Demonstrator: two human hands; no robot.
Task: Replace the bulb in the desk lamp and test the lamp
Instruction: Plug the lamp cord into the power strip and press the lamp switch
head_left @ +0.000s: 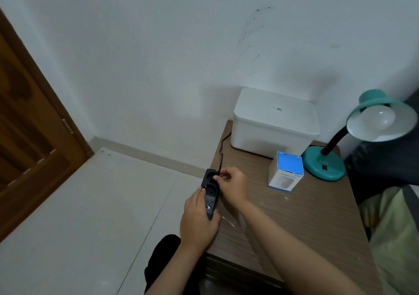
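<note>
The bedside table (306, 215) stands against the wall, and everything for the job is on it or at its edge. At its back edge sits a white lidded box (274, 122). In the back right corner stands the green desk lamp (362, 136), a white bulb (378, 115) already seated in its shade and unlit. In front of the white box stands a small blue and white bulb carton (286, 174).

At the table's left edge, partly over the floor, the left hand (198, 220) is wrapped around the lower end of a black power strip (210, 192). The right hand (233, 184) pinches the black plug (218, 177) of the cord (221, 156) at the strip's top socket. Whether the pins are fully in cannot be told.

The risks, as I judge them:
- The strip has little under it, so a hard push could twist it out of the left hand's grip or send it to the floor.
- Pins that go in crooked or half way would leave the lamp dark and make a good bulb look dead.
- The cord runs along the left edge, so a tug on it could drag the lamp toward the carton.
- Fingertips near the pins could touch metal if the strip is live.
</note>
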